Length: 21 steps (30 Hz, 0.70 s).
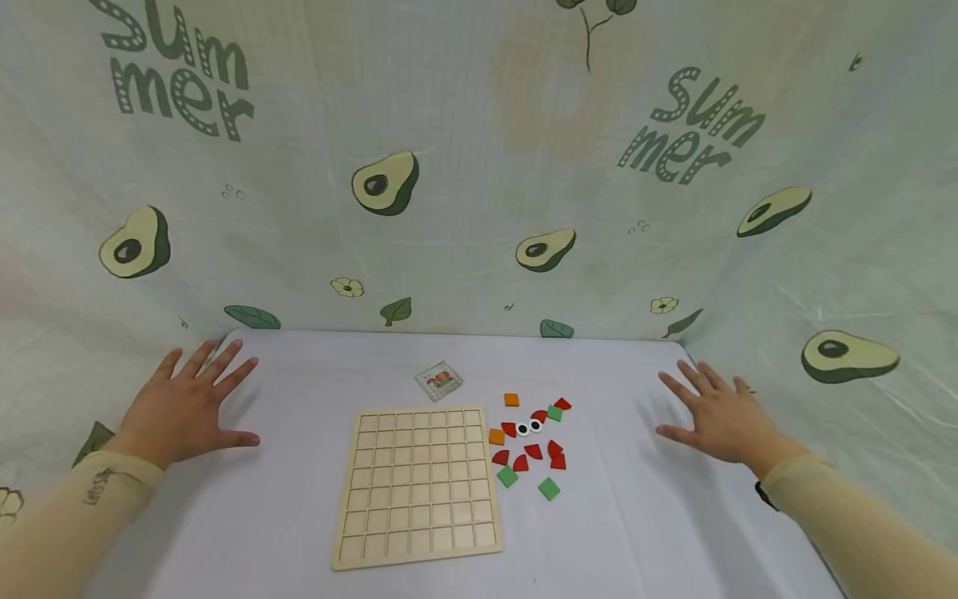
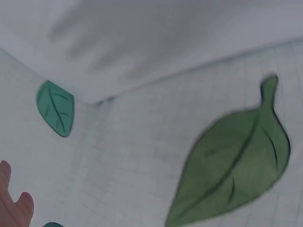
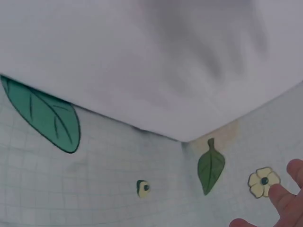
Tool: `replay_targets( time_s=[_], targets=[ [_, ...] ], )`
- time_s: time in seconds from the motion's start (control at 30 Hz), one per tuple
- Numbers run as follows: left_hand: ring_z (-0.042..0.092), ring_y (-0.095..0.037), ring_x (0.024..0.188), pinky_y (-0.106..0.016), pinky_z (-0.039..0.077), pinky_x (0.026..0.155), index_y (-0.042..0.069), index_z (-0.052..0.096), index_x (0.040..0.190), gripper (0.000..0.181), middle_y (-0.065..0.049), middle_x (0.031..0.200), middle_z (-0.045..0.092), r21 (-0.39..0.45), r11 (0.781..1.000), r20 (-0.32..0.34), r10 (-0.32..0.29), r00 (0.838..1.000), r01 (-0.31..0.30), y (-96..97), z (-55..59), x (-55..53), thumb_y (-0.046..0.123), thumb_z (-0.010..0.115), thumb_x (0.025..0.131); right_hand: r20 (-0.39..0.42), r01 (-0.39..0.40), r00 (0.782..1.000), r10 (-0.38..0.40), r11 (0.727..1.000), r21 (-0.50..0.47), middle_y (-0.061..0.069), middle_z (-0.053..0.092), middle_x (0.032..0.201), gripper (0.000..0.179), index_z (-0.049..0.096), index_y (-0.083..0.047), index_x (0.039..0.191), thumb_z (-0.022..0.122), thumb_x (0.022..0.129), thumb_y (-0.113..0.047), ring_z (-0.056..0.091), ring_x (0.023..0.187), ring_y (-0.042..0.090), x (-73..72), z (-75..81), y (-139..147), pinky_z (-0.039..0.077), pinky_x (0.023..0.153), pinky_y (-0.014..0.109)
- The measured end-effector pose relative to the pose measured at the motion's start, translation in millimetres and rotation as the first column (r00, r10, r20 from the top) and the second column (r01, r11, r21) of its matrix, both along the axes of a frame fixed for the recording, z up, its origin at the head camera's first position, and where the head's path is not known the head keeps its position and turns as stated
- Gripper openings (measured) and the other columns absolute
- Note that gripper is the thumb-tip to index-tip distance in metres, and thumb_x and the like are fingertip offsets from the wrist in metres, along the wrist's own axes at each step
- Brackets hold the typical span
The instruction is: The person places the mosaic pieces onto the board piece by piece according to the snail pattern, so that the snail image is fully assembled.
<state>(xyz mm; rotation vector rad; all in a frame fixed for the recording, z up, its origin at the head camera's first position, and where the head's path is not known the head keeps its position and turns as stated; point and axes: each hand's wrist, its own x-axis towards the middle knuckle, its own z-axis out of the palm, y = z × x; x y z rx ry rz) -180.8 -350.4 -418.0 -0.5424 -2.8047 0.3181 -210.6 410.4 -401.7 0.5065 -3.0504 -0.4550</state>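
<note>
My left hand [image 1: 183,408] is spread wide above the left side of the white table, holding nothing. On the opposite side my right hand [image 1: 729,416] hovers with its fingers apart, also holding nothing. Between them lies a wooden grid board [image 1: 421,487] with bare square cells. Right beside the board are scattered red quarter-round pieces [image 1: 533,452], green squares [image 1: 550,488], orange squares [image 1: 511,400] and two round eye pieces [image 1: 522,429]. In the wrist views only some fingertips [image 2: 19,208] of the left hand and fingers [image 3: 284,198] of the right show.
A small picture card [image 1: 439,380] lies behind the board on the white tabletop [image 1: 299,374]. Hanging cloth [image 1: 456,249] printed with avocados, leaves and lettering encloses the table at the back and both sides.
</note>
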Motion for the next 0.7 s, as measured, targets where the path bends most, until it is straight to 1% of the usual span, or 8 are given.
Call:
replay_targets(
  time_s=[0.07,0.17,0.27,0.33,0.47,0.57,0.7],
  targets=[
    [0.021,-0.047,0.143,-0.066,-0.002,0.114,0.007,0.046,0.148,0.116,-0.022,0.160,0.023,0.022,1.000,0.009,0.005,1.000,-0.005,8.6,-3.4,1.7,0.087,0.062,0.065,0.000,-0.017,1.000,0.017,1.000,-0.009,0.024,0.027,0.158,0.100,0.035,-0.014,0.156,0.041,0.084,-0.084,0.021,0.142,0.051,-1.7,-1.3,-7,0.018,0.102,0.079],
    [0.022,-0.047,0.143,-0.070,0.006,0.112,0.009,0.044,0.150,0.117,-0.020,0.160,0.024,0.047,0.999,0.040,0.022,0.999,-0.024,22.4,-9.5,5.7,0.088,0.060,0.066,-0.005,-0.048,0.999,0.047,0.999,-0.016,0.022,0.028,0.159,0.099,0.034,-0.015,0.156,0.041,0.085,-0.083,0.023,0.143,0.049,-3.7,-3.5,-17,0.020,0.103,0.078],
    [0.024,-0.047,0.142,-0.073,0.013,0.109,0.011,0.041,0.152,0.116,-0.019,0.160,0.025,0.077,0.996,0.084,0.035,0.996,-0.042,36.0,-15.3,11.2,0.088,0.059,0.067,-0.018,-0.075,0.997,0.074,0.997,-0.024,0.021,0.029,0.159,0.096,0.035,-0.017,0.156,0.044,0.085,-0.082,0.026,0.142,0.047,-5.3,-5.5,-29,0.022,0.104,0.076],
    [0.023,-0.047,0.143,-0.072,0.014,0.109,0.011,0.040,0.153,0.116,-0.018,0.161,0.024,0.106,0.993,0.116,0.042,0.992,-0.055,44.7,-18.1,15.5,0.088,0.059,0.068,-0.023,-0.094,0.995,0.094,0.995,-0.041,0.020,0.030,0.158,0.094,0.036,-0.017,0.156,0.048,0.086,-0.079,0.027,0.142,0.047,-5.8,-6.5,-38,0.023,0.104,0.076],
    [0.021,-0.047,0.143,-0.071,0.015,0.110,0.011,0.037,0.154,0.115,-0.019,0.161,0.023,0.156,0.985,0.143,0.053,0.988,-0.075,61.2,-23.2,22.7,0.087,0.057,0.070,-0.013,-0.124,0.992,0.124,0.989,-0.077,0.019,0.030,0.159,0.092,0.035,-0.018,0.156,0.057,0.086,-0.073,0.027,0.142,0.046,-5.5,-9.0,-55,0.024,0.105,0.075],
    [0.021,-0.047,0.144,-0.071,0.014,0.111,0.012,0.032,0.156,0.115,-0.019,0.162,0.021,0.200,0.976,0.156,0.061,0.986,-0.092,71.7,-27.0,27.7,0.087,0.056,0.072,-0.008,-0.139,0.990,0.138,0.987,-0.085,0.017,0.029,0.160,0.092,0.034,-0.020,0.157,0.058,0.085,-0.072,0.027,0.143,0.044,-4.6,-12.2,-67,0.025,0.105,0.074],
    [0.022,-0.048,0.143,-0.070,0.017,0.110,0.012,0.030,0.157,0.115,-0.019,0.162,0.021,0.258,0.962,0.170,0.051,0.984,-0.095,84.7,-31.8,35.7,0.085,0.058,0.073,-0.007,-0.167,0.986,0.167,0.980,-0.106,0.016,0.030,0.160,0.092,0.035,-0.021,0.157,0.060,0.084,-0.072,0.029,0.143,0.043,-2.9,-19.1,-83,0.028,0.105,0.072]
  ],
)
